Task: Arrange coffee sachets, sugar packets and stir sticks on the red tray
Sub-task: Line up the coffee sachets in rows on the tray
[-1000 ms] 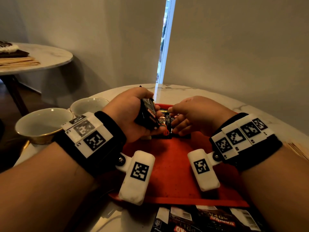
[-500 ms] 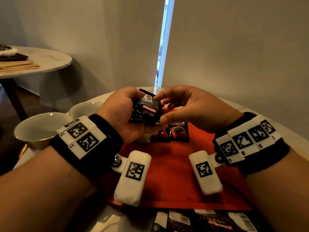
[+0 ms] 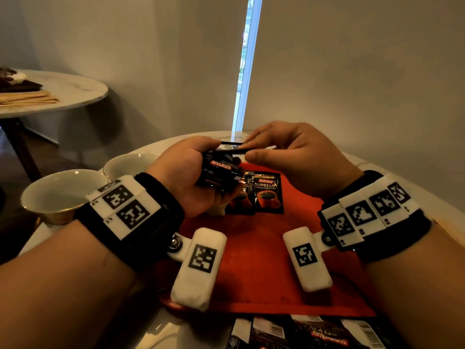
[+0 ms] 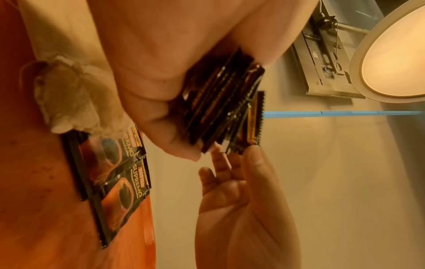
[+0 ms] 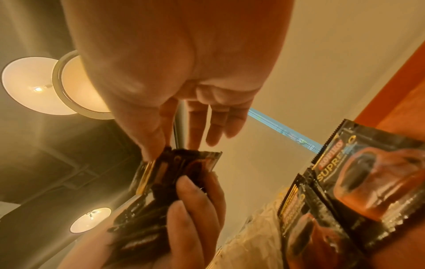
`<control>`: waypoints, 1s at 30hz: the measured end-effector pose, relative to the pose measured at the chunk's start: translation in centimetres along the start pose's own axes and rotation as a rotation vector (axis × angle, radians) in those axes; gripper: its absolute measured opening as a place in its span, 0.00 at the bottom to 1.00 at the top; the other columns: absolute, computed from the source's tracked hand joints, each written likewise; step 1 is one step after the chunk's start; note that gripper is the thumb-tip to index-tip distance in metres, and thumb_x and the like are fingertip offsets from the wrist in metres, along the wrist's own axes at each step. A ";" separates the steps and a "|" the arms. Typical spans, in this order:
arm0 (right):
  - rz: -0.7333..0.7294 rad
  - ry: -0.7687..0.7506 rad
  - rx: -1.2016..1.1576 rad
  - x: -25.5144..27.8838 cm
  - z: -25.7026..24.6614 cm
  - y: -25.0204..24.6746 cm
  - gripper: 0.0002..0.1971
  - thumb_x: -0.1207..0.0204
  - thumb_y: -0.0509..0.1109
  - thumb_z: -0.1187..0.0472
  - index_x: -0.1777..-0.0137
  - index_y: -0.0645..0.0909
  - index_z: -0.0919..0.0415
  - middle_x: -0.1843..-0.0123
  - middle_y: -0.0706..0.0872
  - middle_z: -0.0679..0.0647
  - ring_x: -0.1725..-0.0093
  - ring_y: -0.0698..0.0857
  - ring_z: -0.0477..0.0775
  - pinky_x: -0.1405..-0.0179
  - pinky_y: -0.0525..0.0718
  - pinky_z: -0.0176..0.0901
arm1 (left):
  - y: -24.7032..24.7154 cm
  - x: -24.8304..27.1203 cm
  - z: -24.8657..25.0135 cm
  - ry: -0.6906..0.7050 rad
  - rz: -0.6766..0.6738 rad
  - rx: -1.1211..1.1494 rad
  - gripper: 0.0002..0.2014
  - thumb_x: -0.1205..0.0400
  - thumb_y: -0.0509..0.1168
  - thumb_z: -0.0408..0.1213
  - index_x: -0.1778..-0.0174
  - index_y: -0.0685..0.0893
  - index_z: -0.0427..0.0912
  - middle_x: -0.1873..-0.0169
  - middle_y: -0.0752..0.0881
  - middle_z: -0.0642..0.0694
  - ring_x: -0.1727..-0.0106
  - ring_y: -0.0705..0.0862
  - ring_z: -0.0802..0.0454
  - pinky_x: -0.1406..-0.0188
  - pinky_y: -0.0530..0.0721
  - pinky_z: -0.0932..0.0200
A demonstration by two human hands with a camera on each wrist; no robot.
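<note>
Marble tabletop (image 3: 161,331) fills the foreground, round and pale, with a second round table (image 3: 75,93) well off to the far left. Two white bowls (image 3: 57,191) stand at the left edge, just beside the left wrist. Next comes the left hand (image 3: 186,177), raised above the red tray (image 3: 251,280), its fingers curled round a stack of coffee sachets (image 3: 219,172) held on edge. On the far half of the tray lie two more sachets (image 3: 266,195), face up and overlapping side by side, with a white gauzy pouch (image 4: 69,102) touching the left one. To the right, the right hand (image 3: 294,152) pinches the top sachet (image 4: 251,120) of the held stack between thumb and forefinger, its other fingers loosely extended. Along the near edge of the table, below the tray, several further dark packets (image 3: 314,332) lie spread flat.
</note>
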State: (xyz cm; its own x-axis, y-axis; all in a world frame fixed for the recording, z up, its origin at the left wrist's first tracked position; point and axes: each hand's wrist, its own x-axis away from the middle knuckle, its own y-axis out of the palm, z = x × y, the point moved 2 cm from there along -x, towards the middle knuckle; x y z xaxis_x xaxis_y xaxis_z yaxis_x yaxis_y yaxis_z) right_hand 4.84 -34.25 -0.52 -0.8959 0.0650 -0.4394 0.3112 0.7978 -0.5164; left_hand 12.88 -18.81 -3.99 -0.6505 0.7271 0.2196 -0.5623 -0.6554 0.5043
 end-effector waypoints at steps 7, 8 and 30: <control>0.438 0.162 -0.193 -0.7 2.9 -2.0 0.08 0.21 0.71 0.69 0.58 0.84 0.55 0.66 0.87 0.53 0.73 0.81 0.49 0.75 0.77 0.44 | -0.3 -0.3 0.0 -0.045 0.041 0.008 0.08 0.14 0.59 0.45 0.45 0.75 0.45 0.62 0.83 0.40 0.65 0.85 0.42 0.55 0.87 0.33; 0.439 0.256 -0.213 -0.7 3.7 -2.2 0.09 0.21 0.70 0.71 0.57 0.83 0.57 0.65 0.86 0.55 0.74 0.79 0.48 0.76 0.73 0.43 | -0.2 -0.2 -0.1 -0.049 0.037 -0.001 0.08 0.14 0.58 0.45 0.47 0.76 0.45 0.63 0.83 0.40 0.67 0.85 0.42 0.52 0.85 0.30; 0.159 0.723 0.100 1.0 7.4 -2.0 0.02 0.24 0.76 0.64 0.55 0.89 0.57 0.61 0.90 0.53 0.71 0.81 0.47 0.81 0.73 0.32 | -0.4 -0.7 -0.6 -0.097 0.004 -0.018 0.09 0.15 0.59 0.46 0.48 0.77 0.45 0.58 0.82 0.42 0.58 0.84 0.43 0.46 0.83 0.27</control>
State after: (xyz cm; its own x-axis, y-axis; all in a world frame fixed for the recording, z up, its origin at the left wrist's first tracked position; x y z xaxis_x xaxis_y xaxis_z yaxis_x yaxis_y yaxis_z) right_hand 5.65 -40.22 -5.32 -0.8121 0.5803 0.0609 0.4504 0.6898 -0.5669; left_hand 13.25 -19.17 -4.82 -0.6008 0.7401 0.3020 -0.5690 -0.6613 0.4887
